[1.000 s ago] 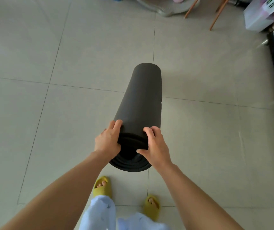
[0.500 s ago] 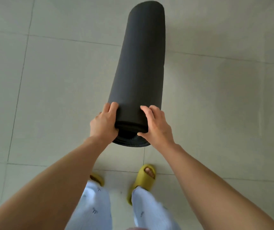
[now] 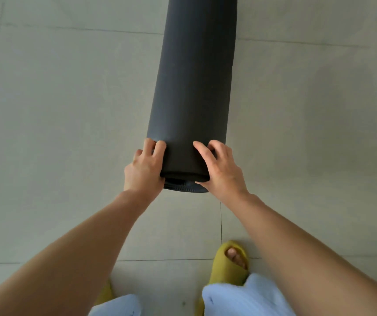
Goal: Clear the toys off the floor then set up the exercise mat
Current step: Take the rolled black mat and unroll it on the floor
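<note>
Dark charcoal rolled mat [image 3: 194, 87], pale grey tiled floor [image 3: 57, 99], mustard-yellow slippers [image 3: 228, 265], light blue trousers [image 3: 246, 297].

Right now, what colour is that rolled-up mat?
Dark charcoal grey, plain, no pattern: rolled mat, best seen in the head view.

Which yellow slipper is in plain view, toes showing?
The right-foot slipper, beside the right forearm: its open toe and the toes in it show. The left-foot slipper is only a yellow sliver behind the left forearm and the pale trouser leg.
</note>
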Demonstrator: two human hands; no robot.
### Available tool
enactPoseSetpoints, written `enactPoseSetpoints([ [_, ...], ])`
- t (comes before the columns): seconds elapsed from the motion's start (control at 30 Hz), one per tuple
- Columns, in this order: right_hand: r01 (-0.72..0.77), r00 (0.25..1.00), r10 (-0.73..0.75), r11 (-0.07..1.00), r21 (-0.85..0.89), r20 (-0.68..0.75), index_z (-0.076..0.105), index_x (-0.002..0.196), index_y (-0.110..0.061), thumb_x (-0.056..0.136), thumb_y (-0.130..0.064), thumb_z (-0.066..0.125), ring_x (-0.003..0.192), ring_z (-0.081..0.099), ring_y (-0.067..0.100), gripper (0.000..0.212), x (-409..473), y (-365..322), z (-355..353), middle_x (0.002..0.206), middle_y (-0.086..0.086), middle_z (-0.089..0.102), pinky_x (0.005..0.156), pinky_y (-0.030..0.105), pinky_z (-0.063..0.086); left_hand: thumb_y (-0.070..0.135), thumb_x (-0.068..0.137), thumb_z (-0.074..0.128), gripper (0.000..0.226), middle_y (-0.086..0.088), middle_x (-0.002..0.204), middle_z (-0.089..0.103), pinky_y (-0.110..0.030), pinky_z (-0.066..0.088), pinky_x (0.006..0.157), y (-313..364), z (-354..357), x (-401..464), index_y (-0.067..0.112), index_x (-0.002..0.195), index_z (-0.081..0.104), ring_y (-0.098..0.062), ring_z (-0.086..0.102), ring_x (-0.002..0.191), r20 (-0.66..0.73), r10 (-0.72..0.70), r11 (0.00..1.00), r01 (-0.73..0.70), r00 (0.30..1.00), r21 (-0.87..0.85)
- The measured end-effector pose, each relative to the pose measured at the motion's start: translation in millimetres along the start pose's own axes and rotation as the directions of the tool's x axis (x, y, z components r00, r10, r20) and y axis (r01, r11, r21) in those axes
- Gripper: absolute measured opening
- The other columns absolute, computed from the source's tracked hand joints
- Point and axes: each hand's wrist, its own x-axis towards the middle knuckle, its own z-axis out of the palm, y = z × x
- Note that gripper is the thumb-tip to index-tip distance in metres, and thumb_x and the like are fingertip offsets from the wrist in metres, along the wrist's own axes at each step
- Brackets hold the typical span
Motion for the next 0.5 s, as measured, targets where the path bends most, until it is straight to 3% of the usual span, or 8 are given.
enactPoseSetpoints([
  [0.17,0.011,0.999,-0.008,0.998,-0.064,0.037,0.031,0.14,-0.029,0.068,-0.026,0.08,0.122,0.032,0.023,0.088,48,11,36,0.129,0.003,0.032,0.072,0.037,0.05,0.002,0.074,0.061,0.051,-0.008,0.118,0.039,-0.033,0.033,0.054,-32,37,47,0.011,0.119,0.04,-0.032,0.049,0.094,-0.065,0.037,0.998,-0.033,0.997,0.06],
  [0.3,0.056,0.998,-0.055,0.987,-0.149,0.01,0.026,0.142,-0.034,0.068,-0.036,0.079,0.123,0.029,0.021,0.091,69,22,51,0.13,0.0,0.03,0.072,0.036,0.051,0.003,0.07,0.066,0.051,-0.012,0.113,0.041,-0.029,0.025,0.045,-44,64,67,0.007,0.115,0.043,-0.032,0.049,0.084,-0.17,0.087,0.993,-0.072,0.982,0.096],
  [0.5,0.083,0.996,-0.09,0.96,-0.267,-0.014,0.02,0.139,-0.035,0.067,-0.04,0.078,0.12,0.029,0.023,0.092,77,17,52,0.129,-0.001,0.025,0.069,0.032,0.043,0.017,0.076,0.063,0.054,-0.006,0.117,0.035,-0.034,0.036,0.058,-52,63,80,0.013,0.119,0.031,-0.03,0.053,0.092,-0.141,0.146,0.97,-0.114,0.979,0.214],
])
